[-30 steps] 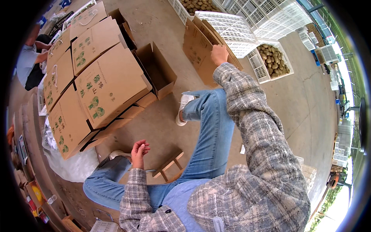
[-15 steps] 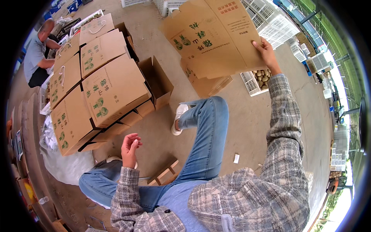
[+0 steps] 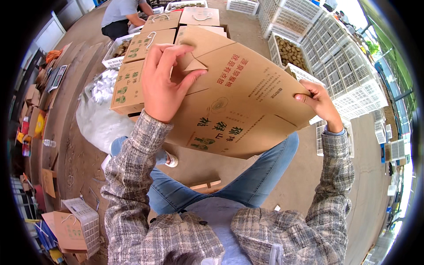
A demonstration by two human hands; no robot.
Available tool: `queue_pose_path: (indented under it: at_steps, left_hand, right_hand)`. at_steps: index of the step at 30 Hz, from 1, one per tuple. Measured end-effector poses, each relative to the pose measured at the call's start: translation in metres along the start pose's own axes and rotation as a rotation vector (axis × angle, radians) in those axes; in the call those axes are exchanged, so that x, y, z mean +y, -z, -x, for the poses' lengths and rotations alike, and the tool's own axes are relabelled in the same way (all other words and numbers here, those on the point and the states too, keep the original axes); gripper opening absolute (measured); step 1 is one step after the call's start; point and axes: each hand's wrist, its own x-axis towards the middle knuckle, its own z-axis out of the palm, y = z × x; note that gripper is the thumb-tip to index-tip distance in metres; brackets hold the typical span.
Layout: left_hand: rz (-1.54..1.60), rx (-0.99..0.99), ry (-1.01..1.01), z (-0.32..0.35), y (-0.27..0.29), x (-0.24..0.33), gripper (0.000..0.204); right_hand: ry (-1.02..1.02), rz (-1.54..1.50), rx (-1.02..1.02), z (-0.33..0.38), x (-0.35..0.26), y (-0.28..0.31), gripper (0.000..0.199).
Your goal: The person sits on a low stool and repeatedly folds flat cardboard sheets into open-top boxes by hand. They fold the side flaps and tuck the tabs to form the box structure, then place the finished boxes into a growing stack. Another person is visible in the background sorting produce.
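Observation:
A folded-flat brown cardboard carton [image 3: 247,101] with green and red print is held up, tilted, above my knees. My right hand [image 3: 319,101] grips its right edge, thumb on the near face and fingers partly hidden behind. At the upper left edge, my left hand [image 3: 165,81] curls round a small raised flap [image 3: 193,65], index finger and thumb on either side. How firmly the left fingers press cannot be made out. Behind the left hand, set-up cartons [image 3: 128,84] with white cord handles stand in rows, partly covered by the flat one.
White crates [image 3: 360,75] are stacked at the right; one crate [image 3: 289,53] contains brown round produce. A person [image 3: 121,20] crouches at the far left. A whitish plastic sack [image 3: 95,119] lies left of my leg. Below the carton is a small wooden stool [image 3: 205,184].
The flat carton has come down and nearer, from far right to in front of me. My left hand has risen from empty air to its left edge. The view has turned leftward.

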Motion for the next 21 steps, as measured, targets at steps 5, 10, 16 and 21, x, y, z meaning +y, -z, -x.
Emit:
queue_pose_path:
  at_steps: [5, 10, 16, 21]
  left_hand:
    - [-0.095, -0.038, 0.015, 0.034, 0.035, -0.028, 0.026]
    - [-0.073, -0.013, 0.428, 0.083, 0.065, -0.054, 0.017]
    - [0.563, -0.417, 0.81, 0.13, 0.055, -0.078, 0.024]
    - [0.841, -0.689, 0.878, 0.139, 0.044, -0.078, 0.027]
  right_hand:
    - [0.072, 0.113, -0.109, -0.025, 0.0, -0.032, 0.017]
    - [0.056, 0.149, -0.098, -0.035, 0.032, -0.04, 0.024]
    - [0.011, 0.018, -0.143, -0.046, 0.041, -0.052, 0.019]
    - [-0.052, 0.093, -0.152, -0.05, 0.079, -0.065, 0.022]
